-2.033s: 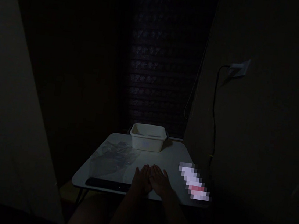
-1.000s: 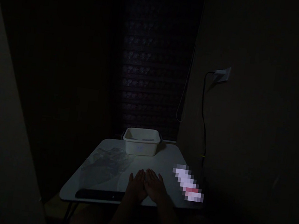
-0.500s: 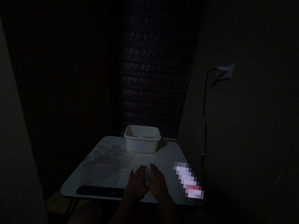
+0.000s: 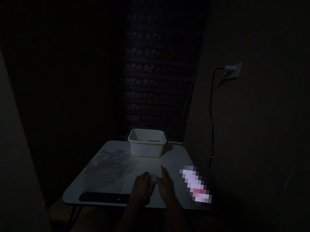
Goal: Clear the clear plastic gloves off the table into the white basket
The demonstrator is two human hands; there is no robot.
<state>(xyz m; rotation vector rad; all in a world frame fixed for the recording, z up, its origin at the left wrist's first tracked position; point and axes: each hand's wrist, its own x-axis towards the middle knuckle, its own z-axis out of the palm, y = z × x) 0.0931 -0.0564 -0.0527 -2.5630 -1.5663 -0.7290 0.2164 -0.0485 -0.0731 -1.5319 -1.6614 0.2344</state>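
Note:
The room is very dark, so fine detail is lost. Between my hands, low over the table's near half, is a small pale, translucent lump [image 4: 153, 177], perhaps crumpled plastic; its kind is not clear. My left hand [image 4: 141, 188] curls its fingers against the lump's left side. My right hand [image 4: 166, 186] is on the other side, its thumb side at the lump's edge and a finger stretched forward. A sheet of thin clear plastic [image 4: 110, 167] lies spread and wrinkled on the table's left half.
A white rectangular tub [image 4: 146, 149] with dark handles stands at the back of the small white folding table [image 4: 178, 155]. A dark strip [image 4: 104, 197] lies along the near edge. A bright blurred-out object [image 4: 195, 185] is at the right. A cord [image 4: 212, 118] hangs from the wall outlet.
Both hands lay flatter over the lump before. Now the left fingers have curled in, the right hand has drawn slightly away to the right, and more of the lump shows.

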